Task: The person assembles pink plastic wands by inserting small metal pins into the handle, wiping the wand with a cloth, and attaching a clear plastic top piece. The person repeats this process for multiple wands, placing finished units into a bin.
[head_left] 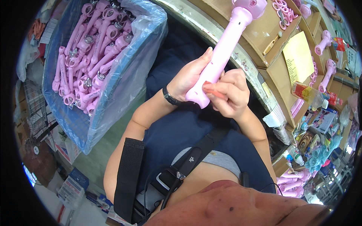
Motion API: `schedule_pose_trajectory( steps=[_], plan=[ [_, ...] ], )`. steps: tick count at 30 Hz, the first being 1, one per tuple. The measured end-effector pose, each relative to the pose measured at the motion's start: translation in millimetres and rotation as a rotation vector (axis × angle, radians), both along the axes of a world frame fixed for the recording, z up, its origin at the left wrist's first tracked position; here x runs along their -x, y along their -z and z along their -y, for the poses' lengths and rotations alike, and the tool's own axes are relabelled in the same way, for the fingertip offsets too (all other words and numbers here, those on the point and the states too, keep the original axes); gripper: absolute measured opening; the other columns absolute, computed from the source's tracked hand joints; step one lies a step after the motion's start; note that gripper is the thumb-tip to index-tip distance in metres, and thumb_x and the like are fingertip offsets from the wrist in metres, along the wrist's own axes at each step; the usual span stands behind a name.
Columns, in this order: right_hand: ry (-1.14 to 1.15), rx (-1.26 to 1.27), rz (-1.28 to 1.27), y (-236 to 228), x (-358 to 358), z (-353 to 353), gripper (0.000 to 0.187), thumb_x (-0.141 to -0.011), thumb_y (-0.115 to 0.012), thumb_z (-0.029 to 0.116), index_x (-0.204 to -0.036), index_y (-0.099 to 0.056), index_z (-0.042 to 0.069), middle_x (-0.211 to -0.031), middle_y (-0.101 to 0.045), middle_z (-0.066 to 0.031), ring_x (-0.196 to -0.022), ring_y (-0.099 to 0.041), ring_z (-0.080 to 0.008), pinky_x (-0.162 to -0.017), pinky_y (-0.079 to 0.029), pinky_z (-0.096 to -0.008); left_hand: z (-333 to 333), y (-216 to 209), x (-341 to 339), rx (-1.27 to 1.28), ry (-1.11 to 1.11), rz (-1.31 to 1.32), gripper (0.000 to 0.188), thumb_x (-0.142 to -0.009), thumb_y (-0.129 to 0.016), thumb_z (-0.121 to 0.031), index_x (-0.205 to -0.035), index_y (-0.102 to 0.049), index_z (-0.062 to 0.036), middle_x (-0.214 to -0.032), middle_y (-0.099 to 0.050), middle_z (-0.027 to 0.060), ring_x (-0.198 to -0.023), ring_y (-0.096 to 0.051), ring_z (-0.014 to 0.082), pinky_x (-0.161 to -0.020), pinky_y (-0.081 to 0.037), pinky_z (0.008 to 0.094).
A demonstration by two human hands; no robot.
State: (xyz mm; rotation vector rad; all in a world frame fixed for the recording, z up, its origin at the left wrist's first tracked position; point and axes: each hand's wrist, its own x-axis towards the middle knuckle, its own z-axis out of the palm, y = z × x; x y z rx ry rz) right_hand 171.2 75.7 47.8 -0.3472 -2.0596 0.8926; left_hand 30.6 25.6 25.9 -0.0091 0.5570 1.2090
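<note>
- Above the lap, beside the workbench edge [241, 67]: pink wand [222, 52], aslant.
- Left hand [188, 77] wraps the lower handle, thumb along it; right hand [230, 90] pinches an orange-red piece [217, 93], exact kind unclear, at the handle near the flared end.
- Judged best: left grip firm, light even strokes along the surface, fingertips clear.
- Long axis runs lower left to upper right; rounded head points up-right, away from the body, flared end toward the belly.

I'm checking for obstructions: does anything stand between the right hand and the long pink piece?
Only a small orange-red item, pinched in the right hand at the near end of the long pink piece. Nothing else visible stands between them.
</note>
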Motion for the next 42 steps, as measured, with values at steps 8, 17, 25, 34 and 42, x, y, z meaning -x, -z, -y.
schedule_pose_trajectory(
  steps=[8, 17, 25, 34, 42],
  plan=[
    [-0.094, -0.361, -0.097, -1.4, -4.9, 6.2, 0.032, -0.061, -0.08, 0.016, -0.091, -0.07, 0.015, -0.089, -0.05, -0.0005, -0.077, -0.049, -0.0177, -0.067, -0.039, -0.0312, -3.7, -13.4, 2.9, -0.055, 0.068, 0.159, 0.048, -0.1, -0.034, -0.044, -0.101, -0.056, -0.0008, -0.08, -0.061, 0.007, -0.068, -0.062, 0.0126, -0.064, -0.053, 0.0258],
    [-0.163, -0.163, -0.242, -32.2, -6.4, -22.6, 0.029, -0.065, -0.075, -0.005, -0.09, -0.07, 0.008, -0.081, -0.048, -0.0026, -0.057, -0.048, -0.0153, -0.05, -0.037, -0.0271, -25.3, -40.2, 13.7, -0.155, 0.013, 0.254, 0.047, -0.099, -0.036, -0.046, -0.112, -0.047, -0.0021, -0.087, -0.059, 0.0102, -0.074, -0.062, 0.0189, -0.059, -0.057, 0.0349],
    [-0.137, -0.342, 0.052, -51.6, 9.9, -25.8, 0.019, -0.074, -0.071, 0.017, -0.092, -0.069, 0.011, -0.103, -0.057, -0.0069, -0.084, -0.055, -0.0231, -0.075, -0.046, -0.0357, -26.8, -38.1, 3.8, -0.158, 0.018, 0.29, 0.045, -0.1, -0.034, -0.044, -0.109, -0.054, -0.0044, -0.09, -0.061, 0.0078, -0.078, -0.062, 0.0138, -0.068, -0.053, 0.025],
    [0.104, -0.148, -0.246, -22.2, -7.1, -18.0, 0.022, -0.067, -0.073, 0.002, -0.088, -0.068, 0.007, -0.101, -0.052, -0.0073, -0.079, -0.055, -0.0173, -0.061, -0.048, -0.0254, -24.1, -35.0, 17.0, -0.145, -0.035, 0.245, 0.045, -0.097, -0.042, -0.046, -0.106, -0.051, -0.0028, -0.083, -0.06, 0.0085, -0.067, -0.061, 0.0178, -0.058, -0.054, 0.0305],
    [0.06, -0.397, -0.188, -13.0, 16.5, 2.4, 0.029, -0.066, -0.079, 0.012, -0.094, -0.069, 0.018, -0.103, -0.05, -0.0042, -0.095, -0.051, -0.0219, -0.075, -0.045, -0.032, -22.0, -36.8, 13.7, -0.225, 0.067, 0.488, 0.043, -0.097, -0.045, -0.045, -0.106, -0.051, -0.0035, -0.083, -0.061, 0.01, -0.068, -0.062, 0.0175, -0.062, -0.055, 0.0276]
  ],
)
